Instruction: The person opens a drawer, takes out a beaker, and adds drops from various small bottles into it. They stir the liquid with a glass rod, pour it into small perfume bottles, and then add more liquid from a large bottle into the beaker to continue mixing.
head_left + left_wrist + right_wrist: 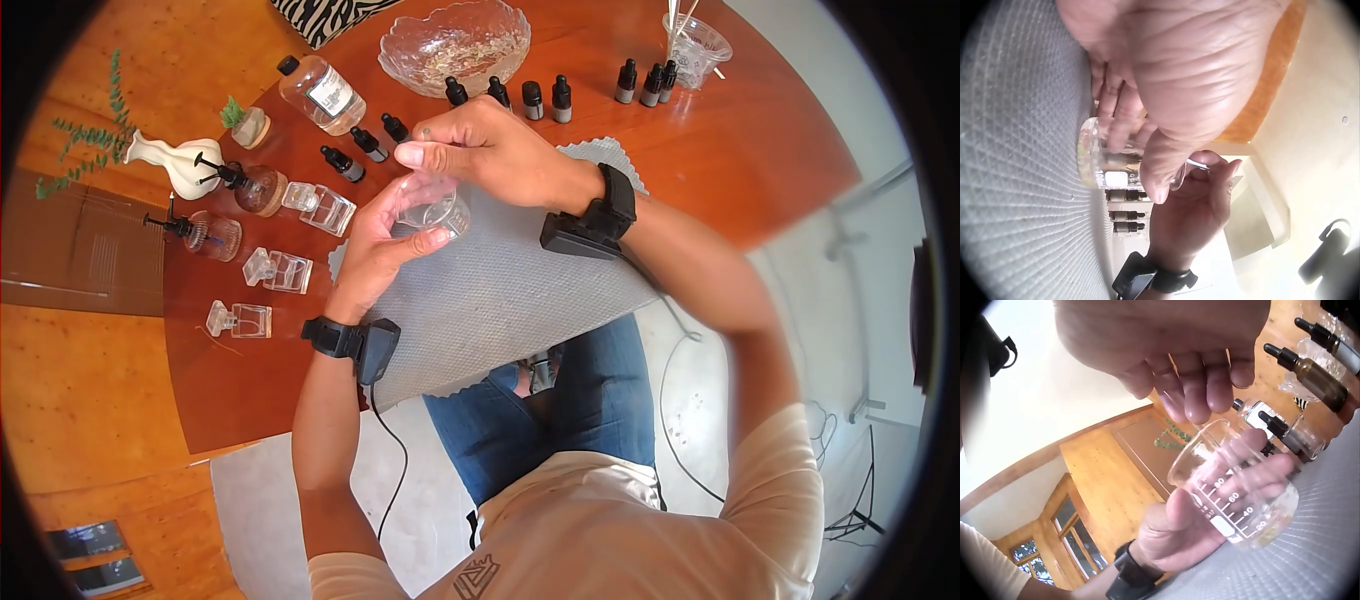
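Note:
My left hand (375,240) has its thumb and fingers round a clear glass beaker (447,215), tilted low over the grey mat (500,280). White measuring marks show on the beaker (1235,500) in the right wrist view, with small yellowish-green bits at its base. Just above the beaker's mouth is my right hand (510,150), bent at the fingers, its thumb near the index finger. A small greenish spot shows by these fingertips in the head view. Whether the right fingers (1194,400) pinch anything is unclear.
Dark dropper bottles (342,163) stand beyond the hands, with a glass bowl (455,50) of dried bits and a labelled bottle (325,95) behind. Square glass bottles (290,272), pump bottles (212,236) and a white vase (185,165) are at left, a plastic cup (697,48) at right.

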The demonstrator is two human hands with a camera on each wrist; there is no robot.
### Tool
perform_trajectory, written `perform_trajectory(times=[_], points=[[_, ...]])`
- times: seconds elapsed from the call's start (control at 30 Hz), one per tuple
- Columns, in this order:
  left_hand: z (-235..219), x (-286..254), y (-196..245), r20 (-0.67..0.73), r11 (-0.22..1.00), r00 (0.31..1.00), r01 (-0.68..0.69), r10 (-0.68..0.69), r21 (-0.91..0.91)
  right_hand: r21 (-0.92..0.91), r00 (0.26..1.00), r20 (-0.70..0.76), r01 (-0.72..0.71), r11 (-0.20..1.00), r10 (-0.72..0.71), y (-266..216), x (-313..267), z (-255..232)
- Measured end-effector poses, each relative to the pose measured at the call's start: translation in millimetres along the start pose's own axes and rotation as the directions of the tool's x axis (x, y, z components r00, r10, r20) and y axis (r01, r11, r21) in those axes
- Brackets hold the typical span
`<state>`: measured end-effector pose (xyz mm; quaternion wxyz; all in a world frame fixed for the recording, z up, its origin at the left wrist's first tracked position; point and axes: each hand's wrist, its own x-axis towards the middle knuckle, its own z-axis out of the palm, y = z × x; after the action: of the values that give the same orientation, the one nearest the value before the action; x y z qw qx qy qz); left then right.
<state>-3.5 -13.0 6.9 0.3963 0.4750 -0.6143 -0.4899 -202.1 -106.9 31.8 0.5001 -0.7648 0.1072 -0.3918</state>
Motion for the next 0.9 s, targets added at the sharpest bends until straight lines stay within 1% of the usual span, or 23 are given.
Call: perform_trajectory(times=[0.03, 0.07, 0.13, 0.23, 0.33, 0.43, 0.53, 0.63, 0.73, 0.83, 0.9], points=[[1, 0, 2, -0.002, 1.0, 1.0, 0.0, -0.001, -0.015, 0.046, 0.999, 0.022, -0.024, 0.999, 0.023, -2, 0, 0], [2, -1, 3, -0.005, 1.0, 1.0, 0.001, -0.001, -0.031, -0.042, 0.998, -0.012, 0.055, 0.998, -0.056, -1, 1, 0], [2, -2, 4, -0.023, 0.999, 1.0, 0.019, -0.02, -0.032, -0.222, 0.974, -0.058, 0.201, 0.954, -0.219, 3, 3, 0], [1, -2, 2, -0.03, 1.0, 0.999, 0.018, -0.019, -0.02, -0.298, 0.982, -0.011, 0.176, 0.938, -0.187, 4, 2, -2], [1, -1, 3, -0.026, 1.0, 0.999, 0.026, -0.026, -0.014, -0.135, 0.996, 0.013, 0.09, 0.987, -0.089, 1, 1, 2], [0, -1, 3, -0.03, 0.999, 0.999, 0.038, -0.039, -0.029, -0.312, 0.963, -0.047, 0.239, 0.92, -0.266, 9, 3, 5], [1, -2, 7, -0.021, 0.998, 0.998, 0.051, -0.052, -0.022, -0.139, 0.994, 0.022, 0.107, 0.984, -0.105, 0, 1, 1], [2, -1, 3, -0.03, 0.999, 0.999, 0.028, -0.029, -0.023, -0.253, 0.979, -0.056, 0.178, 0.951, -0.198, 3, 3, 1], [2, -1, 3, -0.033, 1.0, 0.999, 0.019, -0.019, -0.021, -0.221, 0.991, 0.017, 0.134, 0.966, -0.133, 5, 3, -2], [1, 0, 1, -0.033, 1.0, 0.999, 0.011, -0.012, -0.026, -0.129, 0.995, -0.034, 0.084, 0.988, -0.089, -3, 1, 1], [1, 1, 0, -0.035, 1.0, 0.999, 0.0, -0.001, -0.018, -0.208, 0.99, -0.04, 0.125, 0.97, -0.137, 2, 3, 2]])
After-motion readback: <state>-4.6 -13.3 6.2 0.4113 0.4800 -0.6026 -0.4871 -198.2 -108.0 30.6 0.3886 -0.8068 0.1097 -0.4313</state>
